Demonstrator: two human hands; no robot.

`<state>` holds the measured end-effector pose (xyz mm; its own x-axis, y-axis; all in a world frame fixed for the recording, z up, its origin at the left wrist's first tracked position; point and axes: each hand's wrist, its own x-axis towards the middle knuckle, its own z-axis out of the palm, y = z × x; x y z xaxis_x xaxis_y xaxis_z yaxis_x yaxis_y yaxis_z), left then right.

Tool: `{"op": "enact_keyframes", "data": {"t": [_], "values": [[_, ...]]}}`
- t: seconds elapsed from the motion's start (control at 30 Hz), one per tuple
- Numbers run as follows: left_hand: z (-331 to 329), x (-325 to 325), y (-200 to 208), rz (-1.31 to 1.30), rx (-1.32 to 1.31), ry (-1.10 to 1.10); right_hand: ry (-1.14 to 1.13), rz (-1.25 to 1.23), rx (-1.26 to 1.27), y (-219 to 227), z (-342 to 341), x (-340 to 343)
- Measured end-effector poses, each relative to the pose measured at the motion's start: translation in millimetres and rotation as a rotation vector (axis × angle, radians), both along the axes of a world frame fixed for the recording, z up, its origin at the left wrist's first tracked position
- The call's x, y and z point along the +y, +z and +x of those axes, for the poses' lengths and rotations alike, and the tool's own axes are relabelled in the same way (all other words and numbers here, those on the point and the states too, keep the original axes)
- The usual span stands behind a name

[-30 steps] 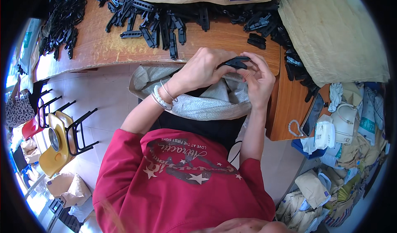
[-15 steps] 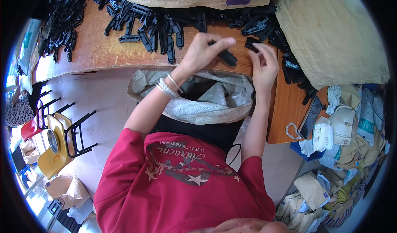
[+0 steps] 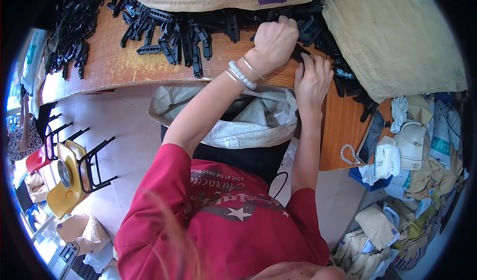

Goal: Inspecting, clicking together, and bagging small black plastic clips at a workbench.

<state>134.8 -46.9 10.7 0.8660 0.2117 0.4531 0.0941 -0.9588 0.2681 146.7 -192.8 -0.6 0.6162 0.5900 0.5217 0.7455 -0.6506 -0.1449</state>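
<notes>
My left hand (image 3: 276, 40), with bracelets at its wrist, reaches over the heap of black plastic parts (image 3: 310, 29) at the back of the table. Its fingers curl down, with the tips hidden, so what they hold, if anything, cannot be made out. To its right, my right hand (image 3: 313, 76) is closed on a dark black plastic part (image 3: 299, 52), partly covered by the fingers. Just below both hands, at the table's front edge, a white woven sack (image 3: 238, 133) gapes open over my lap.
Several loose black parts (image 3: 196, 56) lie left of my hands on the wooden table (image 3: 119, 63). Paper sacks (image 3: 397, 41) stand behind and at right. A phone (image 3: 371, 137), a bead bracelet (image 3: 348, 154) and a tissue pack (image 3: 386, 160) are at right. Yellow chairs (image 3: 62, 195) stand at left.
My left hand has moved forward and right to the heap; the long black part seen in it before no longer shows. My right hand stays near its place, fingers closer together.
</notes>
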Motion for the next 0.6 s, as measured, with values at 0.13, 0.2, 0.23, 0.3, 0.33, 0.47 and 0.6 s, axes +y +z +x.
{"op": "enact_keyframes", "data": {"t": [0.13, 0.2, 0.23, 0.3, 0.33, 0.47, 0.6], "values": [[-21, 4, -11, -0.097, -0.076, -0.034, -0.029, 0.064, -0.074, -1, 5, 1], [-34, 9, -13, -0.17, -0.245, -0.093, 0.006, 0.161, -0.088, -4, 7, 0], [-41, 10, -13, -0.169, -0.244, -0.091, 0.041, 0.255, -0.103, -7, 7, 0], [-57, 10, -10, -0.457, -0.111, -0.049, 0.076, 0.352, -0.12, -8, 2, 1], [-61, 11, -12, -0.655, -0.042, -0.04, 0.043, 0.485, 0.171, -2, -8, 1], [-69, 17, -3, -0.854, -0.01, -0.108, 0.222, 0.911, 1.02, 0, -18, -4], [-73, 24, 10, -1.123, 0.251, -0.179, 0.299, 0.892, 1.147, 1, -23, 1]]}}
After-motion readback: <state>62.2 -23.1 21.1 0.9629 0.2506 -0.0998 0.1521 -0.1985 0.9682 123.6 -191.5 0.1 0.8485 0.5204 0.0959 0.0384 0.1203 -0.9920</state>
